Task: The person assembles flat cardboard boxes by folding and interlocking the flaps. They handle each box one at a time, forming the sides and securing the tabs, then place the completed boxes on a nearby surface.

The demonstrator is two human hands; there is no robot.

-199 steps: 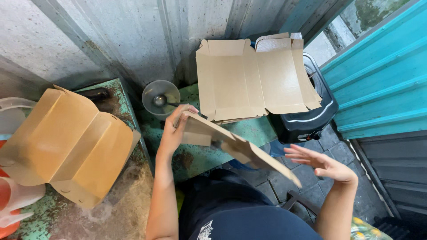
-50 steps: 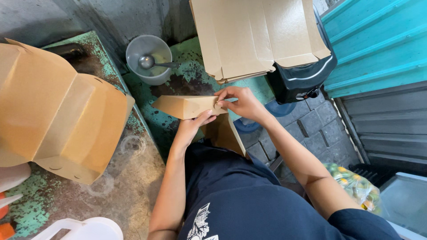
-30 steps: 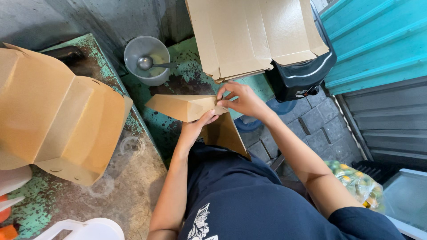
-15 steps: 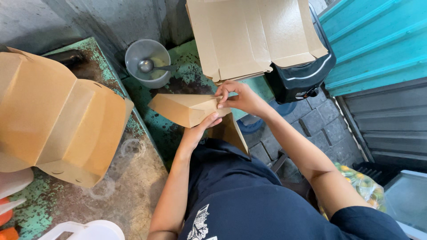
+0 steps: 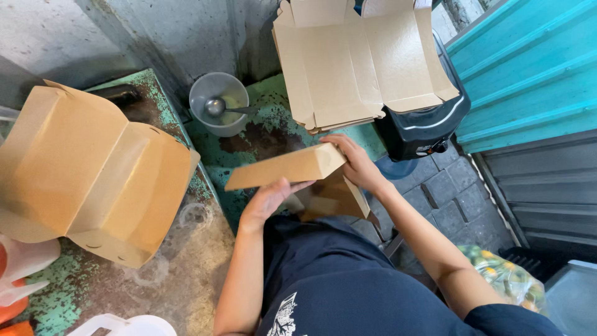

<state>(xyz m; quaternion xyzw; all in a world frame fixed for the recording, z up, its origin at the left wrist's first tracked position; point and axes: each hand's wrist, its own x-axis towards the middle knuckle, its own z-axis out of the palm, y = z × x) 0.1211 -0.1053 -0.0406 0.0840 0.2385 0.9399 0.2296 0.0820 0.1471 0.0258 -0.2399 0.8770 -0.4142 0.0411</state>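
From the head view, both hands grip a half-folded cardboard box [image 5: 289,168] above the green surface [image 5: 273,127], left hand [image 5: 270,198] beneath, right hand [image 5: 356,163] pinching its corner, and I reckon a loose pinch lets the flap spring open or knocks the bowl with ladle [image 5: 217,102].

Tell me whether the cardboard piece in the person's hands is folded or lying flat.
Folded: the cardboard piece bends at a crease, one panel raised, another hanging below, held between left hand and right hand.

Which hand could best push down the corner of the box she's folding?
Probably the right hand: it already grips the cardboard box at that corner, while the left hand supports it underneath.
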